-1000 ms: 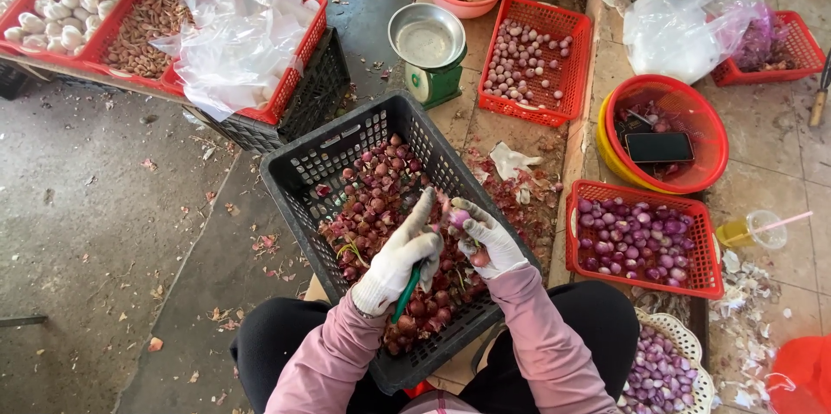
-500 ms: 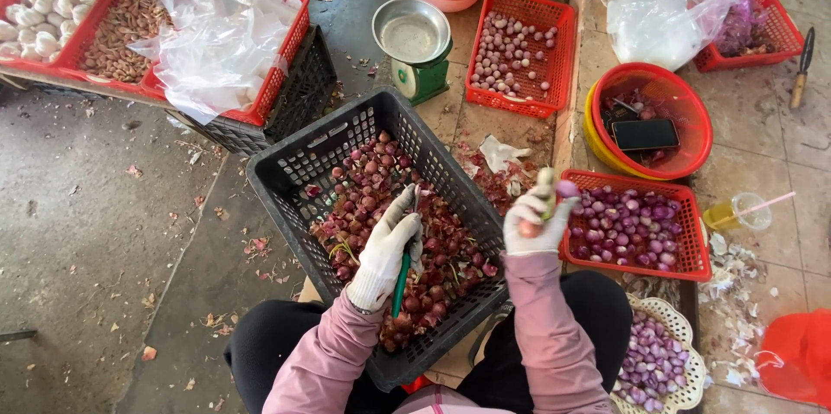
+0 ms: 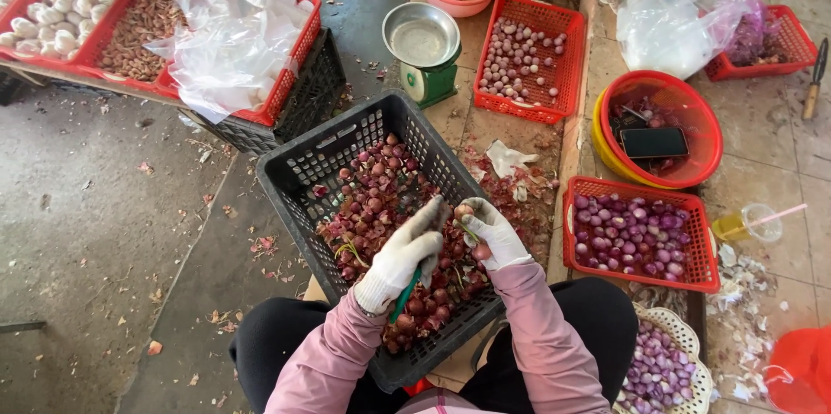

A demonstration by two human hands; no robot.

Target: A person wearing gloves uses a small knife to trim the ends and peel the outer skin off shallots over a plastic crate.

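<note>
The left hand (image 3: pixel 407 251) grips a green-handled knife (image 3: pixel 403 295), blade toward a shallot (image 3: pixel 464 211) pinched in the right hand (image 3: pixel 490 232). Both hover over the black crate (image 3: pixel 299 172) of shallots, so peelings likely drop back inside

Green scale (image 3: pixel 426 51), phone (image 3: pixel 653 142) in red bowl (image 3: pixel 692 102).

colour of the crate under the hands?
Black crate, clearest in the head view.
</note>
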